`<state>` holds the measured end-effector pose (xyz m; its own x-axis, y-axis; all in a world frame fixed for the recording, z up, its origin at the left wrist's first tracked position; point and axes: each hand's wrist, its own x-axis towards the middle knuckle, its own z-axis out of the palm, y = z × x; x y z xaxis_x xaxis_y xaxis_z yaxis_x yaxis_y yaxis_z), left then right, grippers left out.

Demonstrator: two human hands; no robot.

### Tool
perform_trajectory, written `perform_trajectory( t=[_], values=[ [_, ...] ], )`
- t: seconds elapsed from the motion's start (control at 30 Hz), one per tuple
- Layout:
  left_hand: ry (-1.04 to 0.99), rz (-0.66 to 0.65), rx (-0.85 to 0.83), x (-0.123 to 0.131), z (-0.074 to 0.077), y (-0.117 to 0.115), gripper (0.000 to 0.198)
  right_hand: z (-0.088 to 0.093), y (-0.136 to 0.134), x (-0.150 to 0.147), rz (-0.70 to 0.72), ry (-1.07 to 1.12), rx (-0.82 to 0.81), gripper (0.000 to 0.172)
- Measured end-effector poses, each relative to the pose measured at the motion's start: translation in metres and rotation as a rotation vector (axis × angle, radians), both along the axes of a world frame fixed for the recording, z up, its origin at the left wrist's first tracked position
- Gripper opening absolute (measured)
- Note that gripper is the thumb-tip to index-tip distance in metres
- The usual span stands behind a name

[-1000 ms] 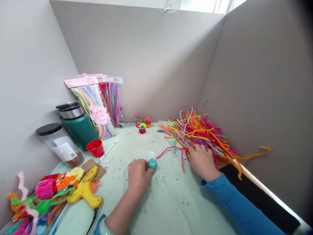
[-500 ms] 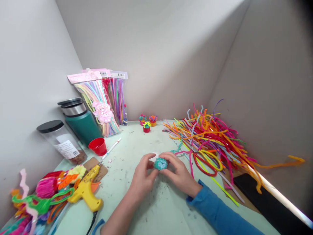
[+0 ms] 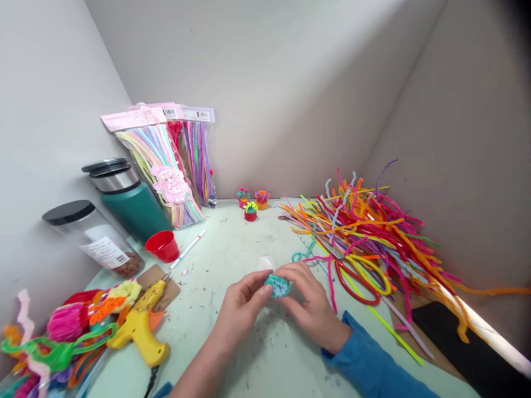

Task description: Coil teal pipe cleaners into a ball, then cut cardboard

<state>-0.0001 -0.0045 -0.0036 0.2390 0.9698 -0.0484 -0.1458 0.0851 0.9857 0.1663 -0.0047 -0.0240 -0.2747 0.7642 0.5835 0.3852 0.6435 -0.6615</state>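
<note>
A small round coil of teal and light-blue pipe cleaner (image 3: 278, 286) is held up between both hands, over the middle of the table. My left hand (image 3: 244, 301) pinches its left side, with the thumb over its front. On the other side, my right hand (image 3: 309, 304) grips the edge with thumb and fingers. Just behind the hands lies a small whitish translucent piece (image 3: 266, 263). A teal pipe cleaner (image 3: 305, 251) curls on the table beyond my right hand.
To the right spreads a heap of pipe cleaners (image 3: 365, 226) with red-handled scissors (image 3: 357, 284) and a black phone-like slab (image 3: 460, 342). Left are a yellow glue gun (image 3: 143, 329), red cup (image 3: 162, 246), green bottle (image 3: 135, 202) and clear jar (image 3: 102, 249). Small pipe-cleaner figures (image 3: 250, 211) stand behind.
Both hands have shifted slightly down and right in view, and the coil is tilted differently between the fingers. My left thumb now lies across its front. The view has also moved slightly.
</note>
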Motion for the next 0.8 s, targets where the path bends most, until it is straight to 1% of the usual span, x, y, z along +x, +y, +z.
perform_trajectory(
  t=[0.1, 0.17, 0.23, 0.33, 0.37, 0.43, 0.5, 0.57, 0.63, 0.73, 0.8],
  values=[
    [0.018, -0.015, -0.018, -0.0008, -0.0006, 0.0010, 0.030, 0.0008, -0.0014, -0.0041, -0.009, 0.021, -0.036, 0.019],
    [-0.004, -0.030, -0.040, -0.0011, -0.0023, 0.0024, 0.030, 0.0003, -0.0012, -0.0074, -0.018, 0.032, -0.074, 0.017],
    [-0.018, -0.019, -0.054, -0.0010, -0.0042, 0.0039, 0.032, -0.0011, 0.0000, -0.0096, -0.036, 0.047, -0.103, 0.024],
    [-0.009, 0.019, -0.058, -0.0003, -0.0055, 0.0048, 0.034, -0.0040, 0.0024, -0.0089, -0.077, 0.073, -0.116, 0.041],
    [-0.007, 0.025, -0.052, -0.0001, -0.0053, 0.0046, 0.035, -0.0049, 0.0030, -0.0079, -0.082, 0.073, -0.114, 0.043],
    [-0.015, 0.006, -0.034, 0.0000, -0.0044, 0.0038, 0.037, -0.0063, 0.0036, -0.0054, -0.076, 0.065, -0.103, 0.039],
    [-0.033, -0.044, -0.007, -0.0005, -0.0034, 0.0030, 0.044, -0.0069, 0.0035, -0.0033, -0.064, 0.064, -0.089, 0.033],
    [-0.032, -0.097, 0.023, -0.0015, -0.0031, 0.0027, 0.050, -0.0069, 0.0030, -0.0023, -0.064, 0.081, -0.084, 0.033],
    [-0.012, -0.115, 0.059, -0.0031, -0.0036, 0.0029, 0.046, -0.0060, 0.0025, -0.0020, -0.059, 0.097, -0.087, 0.034],
    [0.028, -0.100, 0.099, -0.0055, -0.0055, 0.0036, 0.037, -0.0035, 0.0016, -0.0015, -0.027, 0.107, -0.101, 0.034],
    [0.061, -0.091, 0.112, -0.0069, -0.0064, 0.0039, 0.034, -0.0014, 0.0009, -0.0006, 0.002, 0.117, -0.107, 0.034]
  ],
)
